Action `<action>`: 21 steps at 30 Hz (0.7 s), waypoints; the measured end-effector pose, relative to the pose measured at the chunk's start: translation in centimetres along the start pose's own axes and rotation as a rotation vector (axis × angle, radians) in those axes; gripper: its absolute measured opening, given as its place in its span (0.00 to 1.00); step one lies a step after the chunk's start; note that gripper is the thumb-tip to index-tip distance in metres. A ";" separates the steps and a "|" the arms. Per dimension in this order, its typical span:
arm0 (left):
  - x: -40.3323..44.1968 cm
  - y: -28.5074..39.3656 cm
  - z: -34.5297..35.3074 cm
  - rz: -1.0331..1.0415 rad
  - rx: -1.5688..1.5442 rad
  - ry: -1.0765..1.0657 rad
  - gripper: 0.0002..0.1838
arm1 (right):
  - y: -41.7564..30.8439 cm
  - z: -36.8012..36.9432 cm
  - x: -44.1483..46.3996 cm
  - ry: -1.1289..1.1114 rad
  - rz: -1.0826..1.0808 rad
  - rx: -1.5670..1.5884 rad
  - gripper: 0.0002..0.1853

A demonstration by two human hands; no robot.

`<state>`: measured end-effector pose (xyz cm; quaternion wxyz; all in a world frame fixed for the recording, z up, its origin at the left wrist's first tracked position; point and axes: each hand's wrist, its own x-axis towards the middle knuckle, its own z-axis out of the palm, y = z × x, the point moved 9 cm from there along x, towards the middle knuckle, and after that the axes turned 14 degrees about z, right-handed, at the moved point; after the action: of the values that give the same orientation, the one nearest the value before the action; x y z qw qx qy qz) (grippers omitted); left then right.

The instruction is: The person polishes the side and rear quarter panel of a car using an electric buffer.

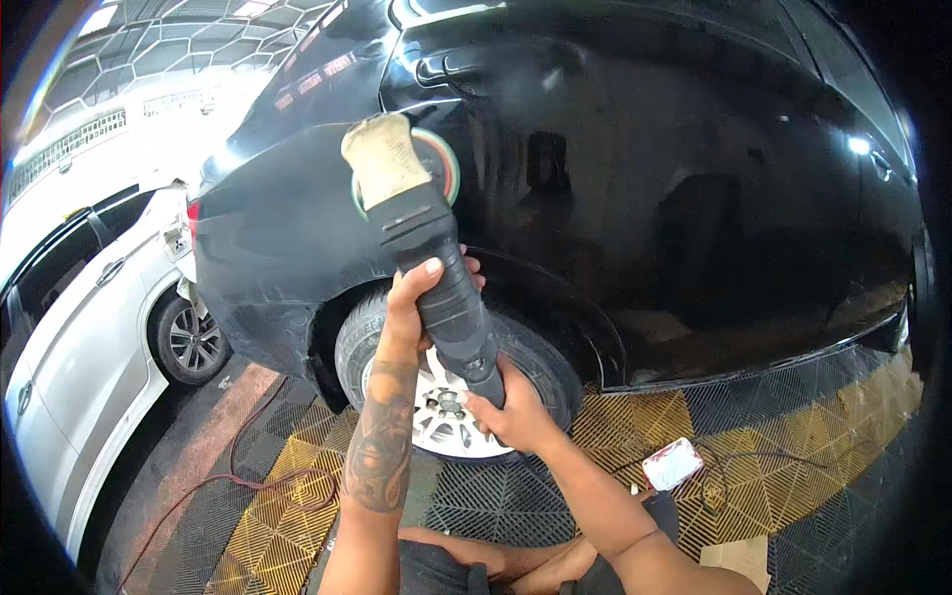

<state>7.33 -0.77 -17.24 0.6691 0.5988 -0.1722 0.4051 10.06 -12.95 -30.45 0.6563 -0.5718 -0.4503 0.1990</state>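
A black car polisher (451,302) with a tan cover over its head and a round pad (436,159) is held in front of a black car (645,188). My left hand (415,297) wraps around the polisher's body, below the head. Lower down, my right hand (516,407) grips the rear end of its handle. The pad faces the rear side panel (297,218), above the rear wheel (451,421); whether it touches the paint I cannot tell. Dull, hazy marks show on that panel, while the door is glossier.
A white car (99,288) stands to the left. Black and yellow grid tiles (645,431) cover the floor. A red hose (268,483) lies at lower left. On the right are a small white-and-red item (672,464), a dark cable (764,454) and a piece of cardboard (737,561).
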 end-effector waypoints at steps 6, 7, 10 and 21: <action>-4.1 -4.1 3.2 -0.101 -0.083 -0.068 0.39 | 4.6 -1.2 -5.0 0.089 0.160 -0.085 0.35; -4.8 -4.7 4.9 -0.143 -0.068 -0.097 0.40 | 6.8 -1.8 -6.0 0.154 0.232 -0.012 0.28; -6.7 -7.3 8.0 -0.235 0.009 -0.229 0.31 | 9.7 -1.7 -9.0 0.217 0.336 0.141 0.14; -5.1 -3.9 -0.8 -0.050 0.052 -0.108 0.34 | 7.4 3.2 -3.1 0.175 0.245 -0.003 0.18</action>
<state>6.88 -1.59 -23.63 0.6529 0.6411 -0.1827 0.3596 7.70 -11.52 -38.65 0.6629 -0.6387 -0.3185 0.2264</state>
